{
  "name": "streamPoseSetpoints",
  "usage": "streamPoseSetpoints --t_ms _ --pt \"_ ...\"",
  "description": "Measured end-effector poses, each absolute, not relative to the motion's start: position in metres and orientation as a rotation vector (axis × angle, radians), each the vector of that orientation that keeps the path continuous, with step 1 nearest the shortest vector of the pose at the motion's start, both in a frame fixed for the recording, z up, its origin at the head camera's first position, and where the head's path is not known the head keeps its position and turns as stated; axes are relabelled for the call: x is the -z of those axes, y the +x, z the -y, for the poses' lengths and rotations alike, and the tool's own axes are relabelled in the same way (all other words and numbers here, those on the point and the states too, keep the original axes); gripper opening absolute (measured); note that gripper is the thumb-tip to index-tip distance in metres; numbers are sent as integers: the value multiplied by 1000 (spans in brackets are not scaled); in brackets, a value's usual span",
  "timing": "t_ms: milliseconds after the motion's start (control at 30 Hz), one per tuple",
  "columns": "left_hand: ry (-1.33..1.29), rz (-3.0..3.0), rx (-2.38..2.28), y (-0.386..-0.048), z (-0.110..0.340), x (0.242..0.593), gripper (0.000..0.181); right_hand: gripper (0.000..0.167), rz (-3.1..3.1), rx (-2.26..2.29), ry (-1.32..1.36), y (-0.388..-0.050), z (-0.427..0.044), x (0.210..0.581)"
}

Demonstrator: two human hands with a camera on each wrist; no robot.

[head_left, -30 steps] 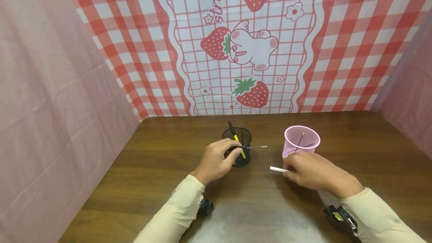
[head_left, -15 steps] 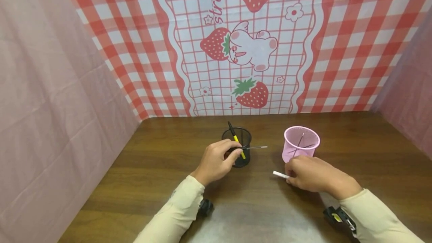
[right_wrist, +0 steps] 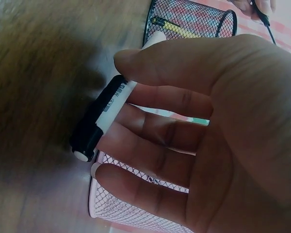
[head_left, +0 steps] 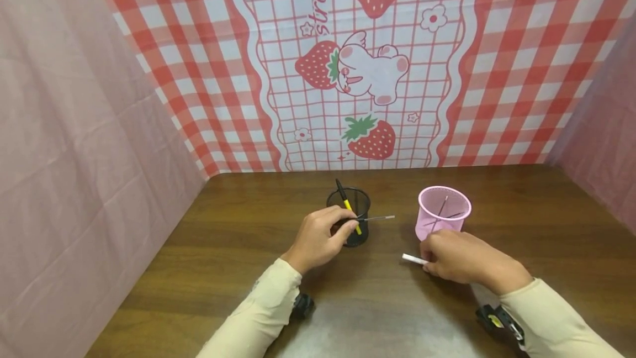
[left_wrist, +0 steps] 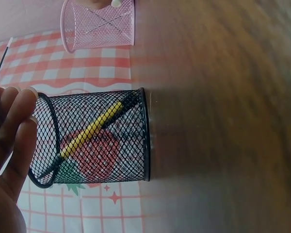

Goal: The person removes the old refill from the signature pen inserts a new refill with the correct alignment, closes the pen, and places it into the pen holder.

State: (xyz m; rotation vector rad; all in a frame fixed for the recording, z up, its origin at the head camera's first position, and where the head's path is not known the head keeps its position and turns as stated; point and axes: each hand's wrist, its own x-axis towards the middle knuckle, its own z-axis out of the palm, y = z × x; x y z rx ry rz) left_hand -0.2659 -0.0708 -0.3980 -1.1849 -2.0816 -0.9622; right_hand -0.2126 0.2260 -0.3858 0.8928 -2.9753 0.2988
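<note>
My left hand (head_left: 320,236) pinches a thin black-handled tool (head_left: 376,217) with a slim shaft and pale tip; its exact kind is unclear. That hand is above and just in front of a black mesh pen cup (left_wrist: 102,165), which holds a yellow-and-black pen (left_wrist: 89,133) leaning inside. My right hand (head_left: 464,258) grips a white marker (right_wrist: 117,104) with a black end between thumb and fingers, its pale end pointing left. It is close in front of a pink mesh pen cup (head_left: 426,220) holding a few thin dark sticks (head_left: 441,210); the hand hides its lower front.
Both cups stand on a brown wooden table (head_left: 223,247). A red-and-white checked strawberry cloth (head_left: 367,65) hangs behind it. Plain pink cloths hang at the left (head_left: 74,153) and right (head_left: 601,142).
My right hand has moved slightly toward me with the marker, away from the pink cup, then stopped. My left hand has stayed nearly still with its thin tool.
</note>
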Motion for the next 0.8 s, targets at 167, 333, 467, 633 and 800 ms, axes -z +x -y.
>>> streamPoseSetpoints --t_ms 167,333,467,633,800 --pt "-1180 2082 940 -266 70 399 12 30 2971 -322 899 -211 -226 386" --pt "-1182 2086 934 -266 71 400 12 29 2982 -332 898 -211 -226 387" --pt "-1180 2096 935 -266 71 399 13 29 2976 -320 908 -211 -225 387" --pt "-1181 2100 942 -265 72 400 13 29 2963 -322 935 -211 -225 387" --pt "-1188 2089 942 -266 71 401 12 26 2937 -319 932 -212 -224 387"
